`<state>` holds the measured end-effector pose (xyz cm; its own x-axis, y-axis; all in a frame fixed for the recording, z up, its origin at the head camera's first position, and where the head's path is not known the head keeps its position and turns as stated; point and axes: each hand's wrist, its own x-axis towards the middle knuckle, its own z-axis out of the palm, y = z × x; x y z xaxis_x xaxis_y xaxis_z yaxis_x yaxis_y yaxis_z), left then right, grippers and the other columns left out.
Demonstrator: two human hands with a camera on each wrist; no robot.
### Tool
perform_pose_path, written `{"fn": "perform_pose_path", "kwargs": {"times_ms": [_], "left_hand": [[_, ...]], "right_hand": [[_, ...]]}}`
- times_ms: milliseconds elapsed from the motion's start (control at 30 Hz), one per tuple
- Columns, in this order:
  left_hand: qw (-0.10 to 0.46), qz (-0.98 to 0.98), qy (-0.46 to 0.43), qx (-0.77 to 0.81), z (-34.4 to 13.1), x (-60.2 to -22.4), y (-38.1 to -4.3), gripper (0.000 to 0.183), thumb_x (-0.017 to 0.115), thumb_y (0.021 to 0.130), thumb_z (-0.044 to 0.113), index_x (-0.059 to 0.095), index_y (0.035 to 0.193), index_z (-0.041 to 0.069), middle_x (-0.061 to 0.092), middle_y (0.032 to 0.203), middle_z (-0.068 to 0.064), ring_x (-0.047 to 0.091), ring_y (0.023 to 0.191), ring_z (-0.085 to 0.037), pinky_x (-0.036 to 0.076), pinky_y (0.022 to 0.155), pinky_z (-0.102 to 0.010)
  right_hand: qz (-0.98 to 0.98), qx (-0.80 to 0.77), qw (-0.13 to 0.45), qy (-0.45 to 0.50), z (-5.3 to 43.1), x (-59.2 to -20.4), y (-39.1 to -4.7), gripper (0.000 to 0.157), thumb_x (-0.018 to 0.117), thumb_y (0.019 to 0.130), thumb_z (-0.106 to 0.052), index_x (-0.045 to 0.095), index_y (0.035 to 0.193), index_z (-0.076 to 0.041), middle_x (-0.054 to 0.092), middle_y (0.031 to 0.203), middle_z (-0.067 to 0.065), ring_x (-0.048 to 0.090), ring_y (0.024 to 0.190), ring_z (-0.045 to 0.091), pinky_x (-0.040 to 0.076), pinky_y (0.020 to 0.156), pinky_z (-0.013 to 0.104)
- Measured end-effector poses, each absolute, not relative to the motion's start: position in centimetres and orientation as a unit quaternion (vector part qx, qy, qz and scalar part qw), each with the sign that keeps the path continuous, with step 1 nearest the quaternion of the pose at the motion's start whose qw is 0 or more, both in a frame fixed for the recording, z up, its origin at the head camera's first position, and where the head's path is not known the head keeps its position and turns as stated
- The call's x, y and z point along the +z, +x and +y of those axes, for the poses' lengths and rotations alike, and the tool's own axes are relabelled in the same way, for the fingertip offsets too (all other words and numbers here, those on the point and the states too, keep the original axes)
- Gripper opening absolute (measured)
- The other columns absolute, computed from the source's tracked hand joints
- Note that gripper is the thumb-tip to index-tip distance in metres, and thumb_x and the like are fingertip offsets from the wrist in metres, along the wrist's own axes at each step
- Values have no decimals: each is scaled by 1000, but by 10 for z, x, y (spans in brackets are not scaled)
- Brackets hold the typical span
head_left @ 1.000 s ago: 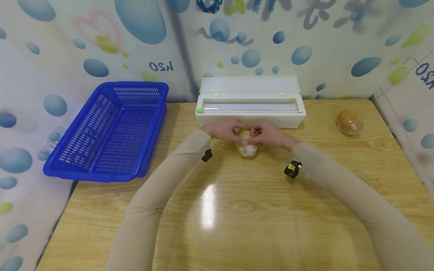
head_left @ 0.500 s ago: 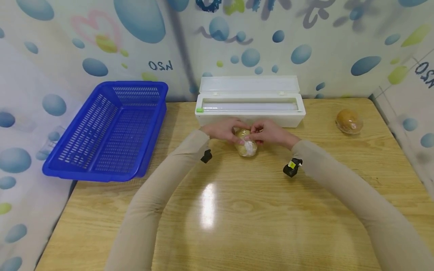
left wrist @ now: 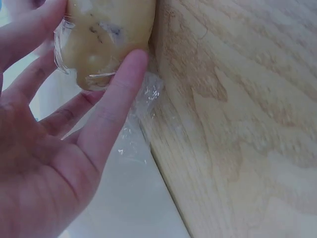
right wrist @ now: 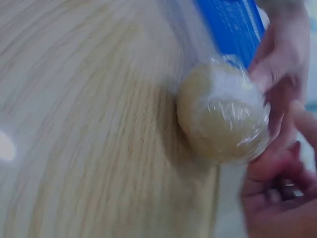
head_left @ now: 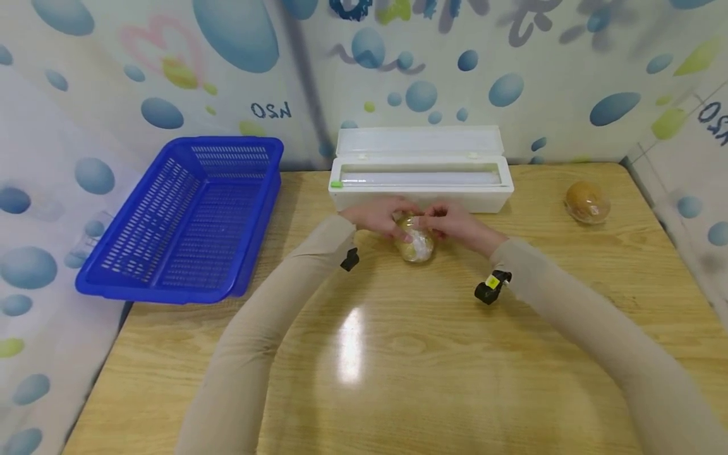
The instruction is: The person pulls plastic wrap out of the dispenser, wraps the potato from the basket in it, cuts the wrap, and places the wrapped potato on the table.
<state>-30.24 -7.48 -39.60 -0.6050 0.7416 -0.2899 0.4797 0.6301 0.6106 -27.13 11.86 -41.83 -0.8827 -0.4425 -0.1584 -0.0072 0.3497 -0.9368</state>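
A potato wrapped in clear plastic wrap sits on the table in front of the white box. My left hand holds it from the left, thumb on the near side and fingers behind. A crumpled tail of plastic wrap sticks out past the thumb in the left wrist view. My right hand is at the potato's right upper side, thumb and index finger pinching the plastic wrap at its edge. In the right wrist view the fingers of that hand are curled, and the film shines on the potato.
Behind the hands stands a white plastic-wrap dispenser box, lid up, with a roll inside. A blue slotted basket stands at the left. At the back right of the wooden table lies a round brown film-wrapped item.
My right thumb and fingers have shifted from the potato's top to its right side, uncovering more of the wrapped surface. The left hand keeps its hold.
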Motion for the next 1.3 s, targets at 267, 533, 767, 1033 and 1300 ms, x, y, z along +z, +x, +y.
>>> {"fn": "perform_pose_path", "kwargs": {"times_ms": [267, 533, 767, 1033, 1300], "left_hand": [[307, 848, 330, 280, -72, -395, -304, 52, 67, 74, 16, 47, 121, 14, 44, 118, -4, 51, 91, -19, 50, 64, -29], [327, 836, 332, 291, -71, -397, -303, 53, 67, 76, 18, 45, 124, 13, 41, 119, -7, 47, 97, -21, 51, 64, -32], [316, 831, 357, 286, -72, -397, -303, 52, 69, 78, 30, 45, 121, 14, 41, 116, -6, 44, 100, -20, 51, 65, -32], [312, 825, 366, 296, -75, -398, -302, 50, 68, 79, 27, 45, 121, 13, 38, 122, -8, 44, 102, -21, 51, 64, -32], [285, 828, 407, 261, -78, -399, -305, 57, 71, 75, 31, 44, 122, 14, 40, 122, -5, 41, 104, -17, 44, 78, -30]], "right_hand": [[885, -162, -67, -431, 110, -414, -235, 46, 71, 70, -45, 50, 88, -8, 47, 69, 0, 42, 53, 11, 35, 45, 26], [869, -189, -155, -430, 109, -441, -230, 38, 71, 73, -34, 45, 83, -8, 45, 67, -1, 42, 54, 11, 37, 46, 25], [865, -379, -6, -330, 110, -442, -237, 39, 71, 75, -29, 36, 68, -12, 32, 59, -2, 36, 56, 12, 29, 52, 26], [825, -477, 98, -286, 113, -435, -247, 31, 71, 76, -10, 42, 66, -8, 36, 59, 0, 35, 56, 13, 28, 53, 25], [841, -442, 97, -296, 112, -434, -251, 30, 71, 75, -9, 42, 66, -9, 38, 60, 0, 37, 58, 13, 30, 55, 25]]}}
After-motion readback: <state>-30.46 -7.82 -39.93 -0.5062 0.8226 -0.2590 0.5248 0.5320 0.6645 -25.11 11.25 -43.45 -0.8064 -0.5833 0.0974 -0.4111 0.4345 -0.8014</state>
